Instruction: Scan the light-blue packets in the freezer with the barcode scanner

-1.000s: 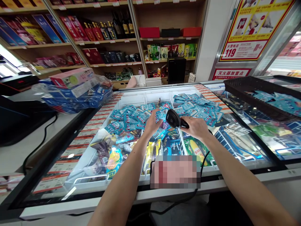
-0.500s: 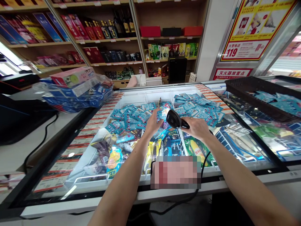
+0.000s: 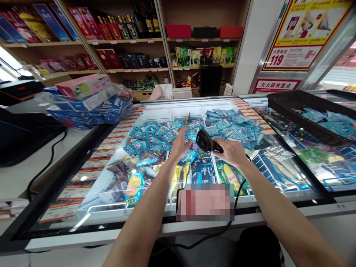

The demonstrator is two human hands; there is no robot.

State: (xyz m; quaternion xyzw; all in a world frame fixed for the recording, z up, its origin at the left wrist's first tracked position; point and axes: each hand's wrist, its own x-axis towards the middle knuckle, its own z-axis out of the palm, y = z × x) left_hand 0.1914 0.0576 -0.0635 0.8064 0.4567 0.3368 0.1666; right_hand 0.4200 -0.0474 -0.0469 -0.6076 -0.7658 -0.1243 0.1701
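- Head view: one chest freezer (image 3: 69, 241), glass-topped, white-rimmed, spanned the scene from left to right.
- Right hand (image 3: 229, 150): fingers closed around the handle of a black handheld scanner (image 3: 204, 140); the scanner head pointed left, toward the left hand.
- Left hand (image 3: 180, 144): partly open, thumb apart from the fingers, at the middle of the blue packets, just left of the scanner head; whether it had hold of a packet could not be told.
- Blue packets (image 3: 158, 139): many, flat, overlapping, spread over the far half of the glass, left and right of the hands; the right-hand group (image 3: 239, 128) reached close to the orange-and-white price labels (image 3: 251, 113).
- Black cable (image 3: 236, 204): ran past the right forearm, then down over the near rim.
- Pixelated panel (image 3: 205, 203): at the near rim, between the forearms; content unreadable.
- Wrapped goods (image 3: 135, 185): mixed colours, below the glass, within white wire dividers.
- Brown tray (image 3: 283, 105): far right, more blue packets inside.
- Stacked boxes (image 3: 91, 98): far left, blue and pink, partly in clear plastic.
- Wooden shelves (image 3: 150, 69): far side, with bottles, boxes and pouches.
- Red-and-yellow poster (image 3: 303, 37): far right, marked 119.
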